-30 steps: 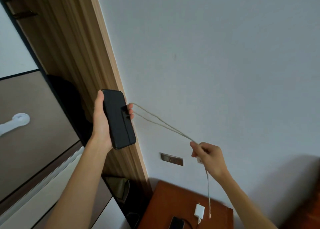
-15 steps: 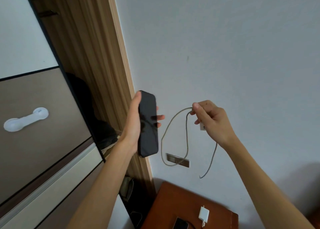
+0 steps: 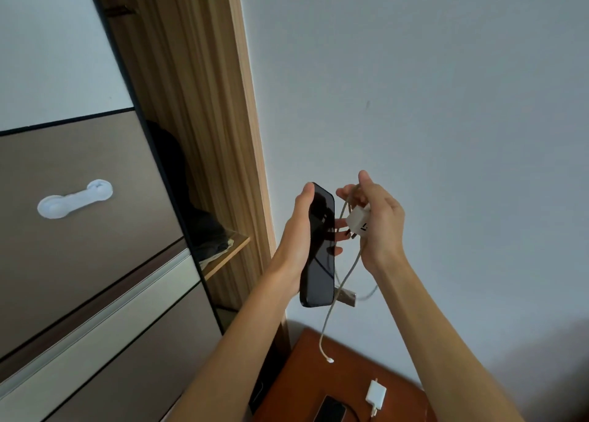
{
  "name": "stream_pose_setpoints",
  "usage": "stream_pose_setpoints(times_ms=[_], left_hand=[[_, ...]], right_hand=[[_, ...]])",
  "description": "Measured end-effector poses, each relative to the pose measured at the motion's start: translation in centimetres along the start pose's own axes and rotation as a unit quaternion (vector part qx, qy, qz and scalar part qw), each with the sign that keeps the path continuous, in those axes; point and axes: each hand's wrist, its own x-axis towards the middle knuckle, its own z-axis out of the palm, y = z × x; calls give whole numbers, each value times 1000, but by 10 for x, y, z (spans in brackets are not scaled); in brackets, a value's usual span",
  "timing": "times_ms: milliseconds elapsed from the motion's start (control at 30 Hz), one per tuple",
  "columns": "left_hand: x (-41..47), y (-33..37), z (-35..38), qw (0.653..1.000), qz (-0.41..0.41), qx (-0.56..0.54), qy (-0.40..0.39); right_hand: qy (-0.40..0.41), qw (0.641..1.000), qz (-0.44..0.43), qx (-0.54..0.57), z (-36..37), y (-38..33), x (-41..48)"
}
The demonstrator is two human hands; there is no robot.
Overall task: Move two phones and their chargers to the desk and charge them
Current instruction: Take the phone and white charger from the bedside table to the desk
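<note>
My left hand (image 3: 294,233) grips a black phone (image 3: 319,246) upright, its dark screen facing right. Right beside it, my right hand (image 3: 381,227) holds a white charger plug (image 3: 358,222) and loops of its pale cable (image 3: 331,310). The cable's free end dangles down over a reddish-brown table (image 3: 306,370). On that table lie a second dark phone (image 3: 330,410) and a second white charger (image 3: 376,394) with its cable. The fingertips of both hands nearly touch.
A wall socket plate (image 3: 345,297) shows just behind the phone's lower end. A wooden door frame (image 3: 242,102) runs up the left of the wall. Left of it stands a brown cabinet front with a white handle (image 3: 75,198) and a shelf (image 3: 226,252) with dark cloth.
My right hand rose and came in close beside the phone, gathering the cable into loops with the plug now showing. The view shifted so the hands sit further right.
</note>
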Motion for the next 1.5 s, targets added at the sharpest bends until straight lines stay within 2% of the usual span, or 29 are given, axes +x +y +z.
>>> stream_pose_setpoints(times_ms=[100,267,400,600,800,967,1133,1300,1400,1500], left_hand=[[-13,-7,-12,1000,-7,12,25],[-44,-3,-46,989,-5,-28,145],[-80,22,-80,972,17,-37,233],[-147,42,-150,944,83,-47,316],[-241,58,-203,918,113,-48,376],[-333,62,-247,898,134,-81,411],[-439,66,-285,876,149,-63,454],[-550,63,-312,817,174,-77,544],[-621,59,-321,765,198,-78,608],[-692,52,-325,713,199,-74,669]], right_hand=[[-46,999,3,2,9,9,-1],[-135,990,-8,-38,38,24,-17],[-253,966,30,-45,75,22,-35],[-361,926,82,-82,147,34,-81],[-469,877,69,-80,217,54,-156],[-529,842,87,-52,274,61,-243],[-590,802,90,-23,322,61,-337],[-635,767,84,-33,367,62,-434],[-669,740,63,-32,386,62,-495],[-704,704,94,-3,403,63,-558]])
